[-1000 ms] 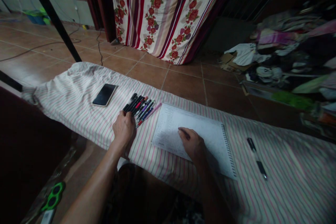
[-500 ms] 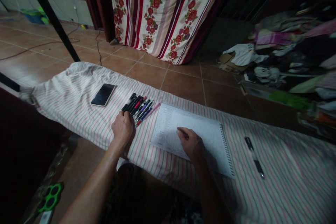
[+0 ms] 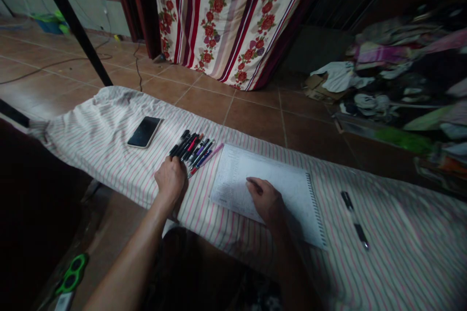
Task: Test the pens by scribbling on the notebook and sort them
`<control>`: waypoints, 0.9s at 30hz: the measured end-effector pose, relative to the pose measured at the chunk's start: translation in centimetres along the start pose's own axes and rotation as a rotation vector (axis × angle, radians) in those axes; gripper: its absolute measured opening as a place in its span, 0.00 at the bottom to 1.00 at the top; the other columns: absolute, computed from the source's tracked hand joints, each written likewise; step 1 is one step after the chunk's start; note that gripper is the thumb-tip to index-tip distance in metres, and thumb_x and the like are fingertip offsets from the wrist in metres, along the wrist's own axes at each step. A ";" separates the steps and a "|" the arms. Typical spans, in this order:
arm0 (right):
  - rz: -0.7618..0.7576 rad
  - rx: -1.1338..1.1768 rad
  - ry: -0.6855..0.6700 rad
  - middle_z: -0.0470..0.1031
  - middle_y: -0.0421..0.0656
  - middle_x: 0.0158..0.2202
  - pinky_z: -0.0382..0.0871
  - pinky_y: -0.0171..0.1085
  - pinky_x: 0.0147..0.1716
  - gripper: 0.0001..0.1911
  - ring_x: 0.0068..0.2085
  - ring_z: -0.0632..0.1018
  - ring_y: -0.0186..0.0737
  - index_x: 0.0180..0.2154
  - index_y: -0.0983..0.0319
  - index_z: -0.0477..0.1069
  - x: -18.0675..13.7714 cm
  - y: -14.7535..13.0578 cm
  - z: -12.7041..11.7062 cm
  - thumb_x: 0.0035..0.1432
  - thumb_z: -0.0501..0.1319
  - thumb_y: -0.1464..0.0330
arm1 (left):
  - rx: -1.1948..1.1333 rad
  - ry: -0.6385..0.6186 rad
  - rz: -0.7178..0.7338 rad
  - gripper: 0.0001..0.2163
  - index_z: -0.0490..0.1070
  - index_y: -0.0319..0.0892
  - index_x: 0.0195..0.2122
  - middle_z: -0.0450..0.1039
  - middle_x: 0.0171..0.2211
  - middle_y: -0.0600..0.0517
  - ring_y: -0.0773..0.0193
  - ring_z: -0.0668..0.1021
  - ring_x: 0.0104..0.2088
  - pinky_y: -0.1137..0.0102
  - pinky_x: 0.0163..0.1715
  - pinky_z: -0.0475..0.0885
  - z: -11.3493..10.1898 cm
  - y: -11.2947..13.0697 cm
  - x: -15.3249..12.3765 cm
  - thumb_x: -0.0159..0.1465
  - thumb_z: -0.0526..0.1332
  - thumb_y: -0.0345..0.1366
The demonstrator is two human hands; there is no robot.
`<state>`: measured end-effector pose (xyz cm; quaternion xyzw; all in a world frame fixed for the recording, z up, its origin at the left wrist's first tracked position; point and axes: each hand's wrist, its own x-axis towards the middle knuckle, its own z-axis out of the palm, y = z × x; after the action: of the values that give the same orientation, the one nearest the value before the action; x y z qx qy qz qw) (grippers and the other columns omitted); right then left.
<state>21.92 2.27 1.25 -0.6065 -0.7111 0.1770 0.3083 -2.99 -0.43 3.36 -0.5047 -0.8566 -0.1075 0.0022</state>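
Several pens [image 3: 197, 150], black, red, purple, blue and pink, lie side by side on a striped cloth. My left hand [image 3: 170, 175] is closed at the near end of the black pens [image 3: 178, 148], fingertips against them. To the right, a spiral notebook [image 3: 288, 175] lies flat, its coil along the right side and faint marks on the page. Resting over the page is my right hand [image 3: 266, 199], fingers curled and pinched together; what they hold, if anything, I cannot make out. A pen with black ends [image 3: 359, 233] and a dark cap-like piece [image 3: 346, 200] lie beyond the notebook.
A phone [image 3: 145, 131] lies left of the pens on the striped cloth [image 3: 102, 121]. A floral curtain [image 3: 233, 24] hangs ahead above the tiled floor [image 3: 255, 116]. Clothes [image 3: 386, 68] are piled at right. A green-handled object [image 3: 72, 274] is at lower left.
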 end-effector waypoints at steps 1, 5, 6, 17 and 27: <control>0.000 0.000 0.000 0.76 0.49 0.33 0.70 0.40 0.38 0.17 0.33 0.76 0.42 0.35 0.64 0.74 0.0 0.0 0.0 0.53 0.51 0.61 | 0.001 -0.001 -0.007 0.15 0.71 0.38 0.38 0.70 0.35 0.43 0.54 0.75 0.34 0.66 0.28 0.64 0.0 0.0 0.0 0.63 0.46 0.37; -0.007 -0.010 0.006 0.76 0.48 0.33 0.69 0.41 0.38 0.17 0.34 0.76 0.42 0.35 0.63 0.74 0.0 -0.1 0.0 0.53 0.51 0.61 | -0.037 -0.002 -0.022 0.15 0.71 0.38 0.38 0.72 0.36 0.43 0.54 0.76 0.33 0.66 0.28 0.64 -0.2 0.0 0.2 0.62 0.47 0.37; -0.008 -0.011 0.009 0.76 0.48 0.33 0.69 0.41 0.38 0.16 0.34 0.76 0.42 0.35 0.63 0.74 -0.1 -0.1 0.0 0.53 0.51 0.62 | -0.061 -0.007 -0.031 0.15 0.71 0.38 0.38 0.73 0.36 0.42 0.53 0.76 0.33 0.66 0.28 0.64 -0.4 0.0 0.3 0.62 0.47 0.37; -0.032 0.002 0.041 0.76 0.46 0.31 0.70 0.40 0.37 0.15 0.33 0.76 0.41 0.32 0.61 0.74 0.0 -0.3 -0.1 0.53 0.51 0.61 | -1.242 -0.165 -0.526 0.08 0.66 0.39 0.21 0.57 0.11 0.60 0.72 0.61 0.13 0.74 0.16 0.55 -0.8 -0.6 1.4 0.50 0.59 0.39; 0.079 0.219 0.052 0.78 0.48 0.34 0.71 0.39 0.36 0.15 0.34 0.78 0.42 0.34 0.63 0.74 0.1 -2.3 -0.7 0.51 0.55 0.60 | -1.886 -0.472 -0.449 0.10 0.65 0.35 0.21 0.61 0.17 0.57 0.79 0.60 0.15 0.81 0.12 0.48 -2.4 2.5 -0.7 0.45 0.66 0.34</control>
<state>20.59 1.78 3.23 -0.6012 -0.6548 0.2500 0.3839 -0.74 -0.26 6.12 -0.1350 -0.4748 -0.6388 -0.5902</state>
